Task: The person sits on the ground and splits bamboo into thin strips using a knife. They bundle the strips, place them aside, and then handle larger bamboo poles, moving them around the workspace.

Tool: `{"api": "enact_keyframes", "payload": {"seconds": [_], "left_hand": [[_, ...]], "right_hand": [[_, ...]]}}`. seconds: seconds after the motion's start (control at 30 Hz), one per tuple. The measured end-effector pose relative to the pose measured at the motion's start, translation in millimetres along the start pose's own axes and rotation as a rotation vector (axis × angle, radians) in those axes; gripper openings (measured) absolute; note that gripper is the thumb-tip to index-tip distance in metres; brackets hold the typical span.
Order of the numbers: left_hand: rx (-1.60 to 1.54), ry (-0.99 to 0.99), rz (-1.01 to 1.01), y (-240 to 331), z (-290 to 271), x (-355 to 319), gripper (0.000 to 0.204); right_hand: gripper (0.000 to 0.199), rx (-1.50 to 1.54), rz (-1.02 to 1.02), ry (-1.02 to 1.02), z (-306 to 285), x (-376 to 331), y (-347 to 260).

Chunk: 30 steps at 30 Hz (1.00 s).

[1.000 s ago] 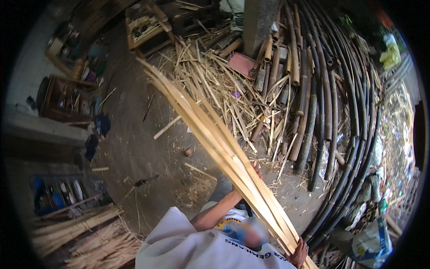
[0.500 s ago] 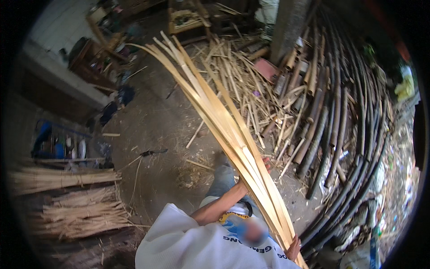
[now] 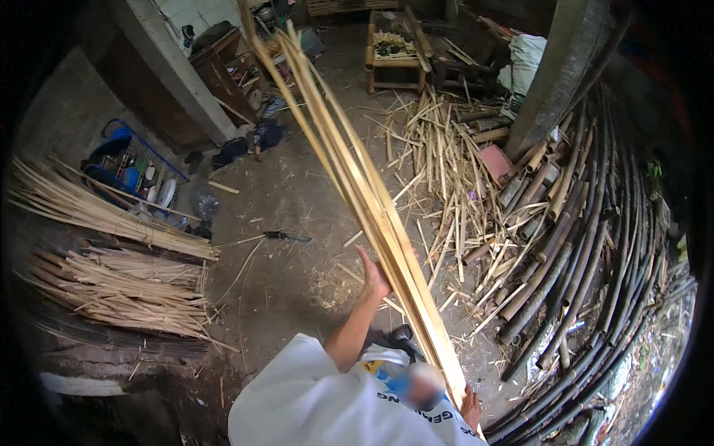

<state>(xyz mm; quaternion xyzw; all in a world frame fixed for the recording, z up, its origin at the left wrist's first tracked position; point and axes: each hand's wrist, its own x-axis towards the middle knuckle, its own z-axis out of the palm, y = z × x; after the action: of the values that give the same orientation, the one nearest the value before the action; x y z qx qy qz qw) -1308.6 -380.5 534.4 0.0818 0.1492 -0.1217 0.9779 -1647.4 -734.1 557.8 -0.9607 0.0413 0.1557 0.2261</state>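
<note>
A long bundle of pale split bamboo strips [image 3: 383, 223] slants across the middle, from beside my body up to the far left. My left hand [image 3: 377, 276] supports it around the middle, thumb raised along the left side; the fingers pass beneath the strips and are mostly hidden. Close to my body, my right hand [image 3: 471, 410] is closed around the right edge of the bundle's near end. The strips lie fairly close together there, while their far tips fan apart.
Bundled bamboo strips [image 3: 134, 286] lie at the left, below a blue rack [image 3: 137, 167]. A dark-handled tool [image 3: 286, 236] rests on the floor. Bamboo offcuts [image 3: 446, 163] are heaped ahead, with dark bamboo poles [image 3: 587, 245] along the right and a concrete pillar [image 3: 558, 74] behind.
The strips have drawn closer together and the bundle appears narrower. My left hand's thumb now shows on the bundle's left side. The whole view has shifted, showing more of the room ahead.
</note>
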Motion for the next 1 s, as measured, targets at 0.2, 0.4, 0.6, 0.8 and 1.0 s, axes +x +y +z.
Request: {"api": "enact_keyframes", "payload": {"seconds": [0.2,0.4,0.6,0.8,1.0], "left_hand": [[0.334,0.169,0.017,12,-34,0,0.096],[-0.070,0.184,-0.091,10,-111,-48,0.086],[-0.041,0.190,-0.091,2,-147,-99,0.078],[0.066,0.387,-0.184,37,-190,-135,0.082],[0.130,0.403,-0.105,144,-187,-161,0.099]], "right_hand": [[0.090,0.094,0.025,-0.277,-27,-8,-28],[0.083,0.220,0.077,-0.351,-46,85,-77],[0.071,0.730,0.129,-0.682,90,242,-182],[0.075,0.851,0.339,-1.126,137,233,-237],[0.076,0.527,0.091,-0.935,79,198,-302]]}}
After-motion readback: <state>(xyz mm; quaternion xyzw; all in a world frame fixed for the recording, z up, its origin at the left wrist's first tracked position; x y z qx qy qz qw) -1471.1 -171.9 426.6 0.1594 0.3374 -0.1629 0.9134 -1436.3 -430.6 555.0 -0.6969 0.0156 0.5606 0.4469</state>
